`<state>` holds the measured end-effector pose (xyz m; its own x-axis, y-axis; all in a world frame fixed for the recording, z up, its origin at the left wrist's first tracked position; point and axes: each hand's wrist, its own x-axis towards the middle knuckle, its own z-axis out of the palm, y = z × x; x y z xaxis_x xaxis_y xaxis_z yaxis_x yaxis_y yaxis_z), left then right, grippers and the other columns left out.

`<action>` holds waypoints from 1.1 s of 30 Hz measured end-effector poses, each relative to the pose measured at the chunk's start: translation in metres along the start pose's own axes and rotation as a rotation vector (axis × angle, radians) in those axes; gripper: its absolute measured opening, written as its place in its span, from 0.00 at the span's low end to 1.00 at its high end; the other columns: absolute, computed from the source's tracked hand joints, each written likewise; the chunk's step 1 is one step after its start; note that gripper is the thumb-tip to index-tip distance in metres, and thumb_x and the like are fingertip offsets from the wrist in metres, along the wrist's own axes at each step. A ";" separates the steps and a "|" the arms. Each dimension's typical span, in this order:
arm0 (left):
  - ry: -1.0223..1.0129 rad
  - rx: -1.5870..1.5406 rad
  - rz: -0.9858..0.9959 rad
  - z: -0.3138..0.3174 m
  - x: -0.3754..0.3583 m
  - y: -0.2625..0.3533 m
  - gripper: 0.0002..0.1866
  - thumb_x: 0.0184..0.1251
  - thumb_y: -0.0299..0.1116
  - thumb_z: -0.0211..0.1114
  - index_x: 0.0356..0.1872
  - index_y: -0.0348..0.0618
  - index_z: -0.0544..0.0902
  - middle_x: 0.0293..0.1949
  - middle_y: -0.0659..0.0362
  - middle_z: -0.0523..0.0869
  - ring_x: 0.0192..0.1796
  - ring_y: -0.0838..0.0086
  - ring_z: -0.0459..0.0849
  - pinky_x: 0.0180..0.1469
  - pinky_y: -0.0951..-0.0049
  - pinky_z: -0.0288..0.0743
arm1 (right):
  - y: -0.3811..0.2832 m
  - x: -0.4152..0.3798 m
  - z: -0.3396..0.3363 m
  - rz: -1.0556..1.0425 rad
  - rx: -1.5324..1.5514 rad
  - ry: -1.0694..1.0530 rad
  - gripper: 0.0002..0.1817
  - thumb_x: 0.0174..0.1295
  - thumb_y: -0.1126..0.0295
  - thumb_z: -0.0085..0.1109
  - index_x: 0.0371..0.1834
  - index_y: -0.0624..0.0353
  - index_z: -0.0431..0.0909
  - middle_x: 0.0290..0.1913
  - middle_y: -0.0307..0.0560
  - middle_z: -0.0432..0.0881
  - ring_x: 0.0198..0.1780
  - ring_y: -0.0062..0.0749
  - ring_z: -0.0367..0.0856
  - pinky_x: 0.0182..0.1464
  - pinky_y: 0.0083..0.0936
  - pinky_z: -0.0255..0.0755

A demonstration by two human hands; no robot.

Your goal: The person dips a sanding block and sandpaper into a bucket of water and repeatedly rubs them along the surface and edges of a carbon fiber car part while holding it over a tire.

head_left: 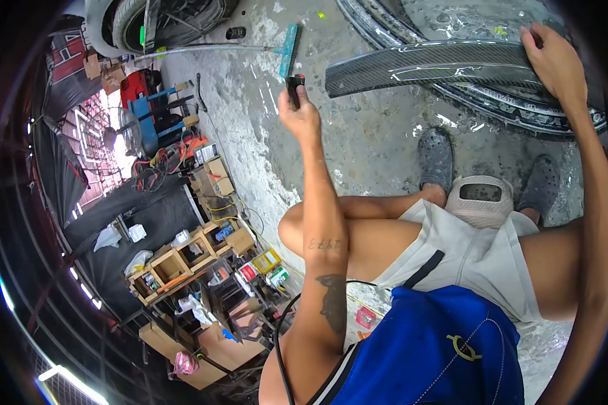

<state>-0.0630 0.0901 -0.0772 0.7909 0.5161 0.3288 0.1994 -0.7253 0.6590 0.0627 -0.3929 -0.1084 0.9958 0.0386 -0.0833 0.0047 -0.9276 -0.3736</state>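
Note:
My left hand point(299, 116) is raised over the floor, its fingers closed round a small black object point(294, 88) with a red end; its exact kind is hidden by the fingers. On the right, my right hand point(554, 64) grips the end of a long, glossy carbon-fibre strip point(425, 64), thumb on the upper edge. The strip is slightly curved, with a woven dark pattern, and its free end points toward my left hand without touching it. Beneath and behind the strip lie several thin black tyres or hoops point(500, 101) on the wet-looking floor.
A teal-headed floor brush point(289, 52) with a long handle lies just beyond my left hand. Spoked wheels point(175, 27) stand at top left. Wooden shelves point(175, 266) with bottles and boxes line the left. My clogs point(436, 158) rest on the concrete floor point(378, 135).

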 end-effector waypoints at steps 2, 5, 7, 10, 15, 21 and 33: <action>-0.217 0.050 0.094 -0.006 0.005 0.019 0.07 0.68 0.23 0.69 0.45 0.36 0.86 0.42 0.55 0.88 0.45 0.68 0.85 0.50 0.70 0.77 | -0.002 0.000 0.001 0.000 0.002 0.001 0.27 0.74 0.46 0.49 0.52 0.60 0.82 0.49 0.60 0.86 0.53 0.60 0.83 0.54 0.44 0.75; -0.333 0.120 0.288 -0.003 0.003 0.006 0.07 0.64 0.24 0.71 0.42 0.37 0.87 0.39 0.52 0.87 0.43 0.61 0.85 0.49 0.68 0.76 | -0.003 0.003 0.002 -0.003 0.012 0.008 0.27 0.73 0.46 0.49 0.52 0.60 0.83 0.49 0.60 0.86 0.53 0.60 0.83 0.54 0.43 0.75; -0.352 0.144 0.275 0.007 0.017 0.002 0.07 0.63 0.24 0.71 0.42 0.37 0.87 0.38 0.51 0.86 0.42 0.59 0.85 0.48 0.67 0.76 | -0.001 0.002 0.000 0.006 0.011 0.022 0.26 0.73 0.46 0.49 0.52 0.60 0.83 0.49 0.60 0.86 0.53 0.60 0.83 0.54 0.43 0.75; -0.418 0.110 0.214 0.019 0.034 -0.006 0.07 0.62 0.25 0.71 0.40 0.36 0.86 0.35 0.49 0.85 0.40 0.57 0.84 0.46 0.66 0.76 | -0.004 0.000 0.002 0.008 0.023 0.019 0.26 0.73 0.47 0.49 0.52 0.60 0.83 0.49 0.60 0.86 0.53 0.60 0.83 0.54 0.43 0.75; -0.471 0.120 0.427 -0.008 0.013 0.011 0.08 0.63 0.26 0.71 0.41 0.38 0.87 0.34 0.50 0.85 0.39 0.59 0.85 0.44 0.64 0.76 | -0.001 0.000 -0.002 0.017 0.019 0.049 0.26 0.73 0.47 0.49 0.51 0.60 0.83 0.49 0.61 0.86 0.53 0.60 0.83 0.54 0.43 0.75; -0.464 0.240 0.328 0.009 0.032 -0.002 0.05 0.63 0.26 0.71 0.38 0.38 0.85 0.34 0.48 0.84 0.38 0.52 0.82 0.44 0.61 0.75 | -0.003 -0.003 0.003 0.003 0.053 0.076 0.26 0.73 0.48 0.49 0.51 0.60 0.83 0.48 0.61 0.86 0.52 0.60 0.83 0.54 0.43 0.75; -0.313 -0.026 0.660 0.110 -0.063 0.133 0.21 0.46 0.17 0.67 0.44 0.49 0.90 0.41 0.54 0.91 0.45 0.55 0.85 0.53 0.59 0.76 | -0.049 -0.034 -0.043 -0.033 0.109 0.238 0.18 0.59 0.57 0.58 0.27 0.62 0.87 0.30 0.64 0.84 0.37 0.63 0.84 0.45 0.51 0.77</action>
<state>-0.0231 -0.0889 -0.0845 0.8708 -0.1823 0.4566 -0.3868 -0.8274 0.4073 0.0330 -0.3643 -0.0478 0.9888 -0.0322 0.1456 0.0406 -0.8814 -0.4706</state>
